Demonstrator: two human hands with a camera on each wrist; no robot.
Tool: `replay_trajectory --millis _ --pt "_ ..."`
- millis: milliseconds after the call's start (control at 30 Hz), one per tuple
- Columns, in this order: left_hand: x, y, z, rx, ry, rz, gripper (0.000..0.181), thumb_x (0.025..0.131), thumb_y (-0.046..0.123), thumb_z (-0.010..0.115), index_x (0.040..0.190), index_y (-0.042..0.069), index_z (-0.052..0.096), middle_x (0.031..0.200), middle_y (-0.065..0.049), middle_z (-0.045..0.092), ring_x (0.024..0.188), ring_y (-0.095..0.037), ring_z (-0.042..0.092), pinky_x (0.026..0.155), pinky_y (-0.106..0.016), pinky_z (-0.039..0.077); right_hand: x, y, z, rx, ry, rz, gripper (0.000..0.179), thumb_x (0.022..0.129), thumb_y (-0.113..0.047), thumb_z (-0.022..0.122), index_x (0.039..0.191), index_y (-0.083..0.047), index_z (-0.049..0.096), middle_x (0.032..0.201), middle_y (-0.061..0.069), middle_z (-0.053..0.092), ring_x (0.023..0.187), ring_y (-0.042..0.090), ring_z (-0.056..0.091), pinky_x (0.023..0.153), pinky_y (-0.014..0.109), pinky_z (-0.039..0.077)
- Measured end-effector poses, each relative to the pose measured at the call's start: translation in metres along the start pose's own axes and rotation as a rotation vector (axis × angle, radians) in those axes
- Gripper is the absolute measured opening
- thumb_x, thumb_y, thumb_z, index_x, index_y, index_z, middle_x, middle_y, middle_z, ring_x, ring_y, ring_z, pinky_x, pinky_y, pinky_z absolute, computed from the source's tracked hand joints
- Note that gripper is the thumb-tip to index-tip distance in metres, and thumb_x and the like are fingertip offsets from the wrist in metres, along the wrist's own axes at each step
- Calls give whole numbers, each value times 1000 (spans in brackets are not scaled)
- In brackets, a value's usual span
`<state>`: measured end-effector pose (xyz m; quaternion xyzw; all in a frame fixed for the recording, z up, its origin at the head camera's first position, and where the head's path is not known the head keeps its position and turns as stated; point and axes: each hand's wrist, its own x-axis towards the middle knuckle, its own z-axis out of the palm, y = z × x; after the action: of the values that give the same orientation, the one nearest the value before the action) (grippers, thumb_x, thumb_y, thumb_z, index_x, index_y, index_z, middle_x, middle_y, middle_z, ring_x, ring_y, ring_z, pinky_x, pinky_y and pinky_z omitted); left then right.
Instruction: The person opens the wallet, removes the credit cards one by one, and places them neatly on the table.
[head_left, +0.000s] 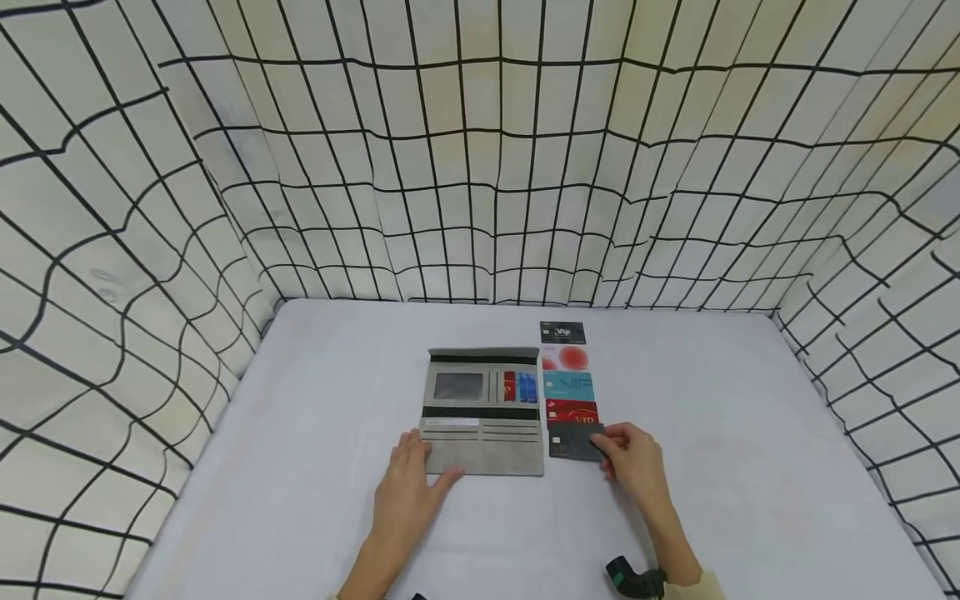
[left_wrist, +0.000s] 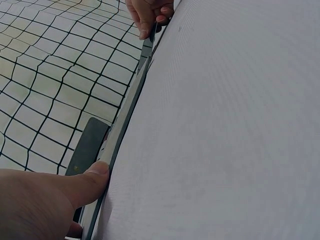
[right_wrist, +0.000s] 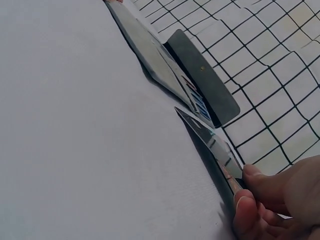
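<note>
A grey wallet [head_left: 487, 460] lies unfolded on the table, its flap raised at the far side, with red and blue cards [head_left: 521, 387] in its upper right slots. My left hand [head_left: 406, 492] rests on its near left corner, fingers straight along the left edge and thumb spread on the near edge. Between thumb and fingers, my right hand [head_left: 633, 458] pinches the right end of a dark grey VIP card [head_left: 572, 443]. In the right wrist view this card [right_wrist: 210, 142] is tilted, with a shadow below it.
Above the dark grey card, a column runs along the wallet's right side: a red card [head_left: 572, 410], a teal card [head_left: 567, 385], a white card with red circles [head_left: 573, 358] and a black card [head_left: 562, 332]. White walls with black grid lines [head_left: 495, 167] surround the white table [head_left: 315, 400].
</note>
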<state>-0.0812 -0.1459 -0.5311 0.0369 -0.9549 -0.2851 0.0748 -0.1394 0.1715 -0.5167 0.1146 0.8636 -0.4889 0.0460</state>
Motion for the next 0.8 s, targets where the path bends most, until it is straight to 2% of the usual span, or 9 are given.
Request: replay_trajectory --millis 267,500,800 --pt "1 2 1 -9 -17 -28 68 87 45 76 129 -5 58 151 -29 45 142 -47 40 111 -61 41 -7 -4 2 -115 16 -20 27 93 -17 73 109 3 68 77 10 67 56 14 59 53 20 53" --pt "1 1 1 -7 -12 -24 67 86 44 77 127 -6 59 150 -30 45 142 -47 41 111 -61 41 -11 -5 6 -249 66 -48 27 90 -19 76 103 3 68 76 8 67 66 17 56 57 22 49" --pt "1 0 1 -3 -7 -16 68 86 44 76 128 -6 59 150 -30 45 142 -47 41 111 -61 41 -7 -8 6 -289 57 -72 25 91 -19 74 102 2 65 75 7 65 67 17 55 57 22 47"
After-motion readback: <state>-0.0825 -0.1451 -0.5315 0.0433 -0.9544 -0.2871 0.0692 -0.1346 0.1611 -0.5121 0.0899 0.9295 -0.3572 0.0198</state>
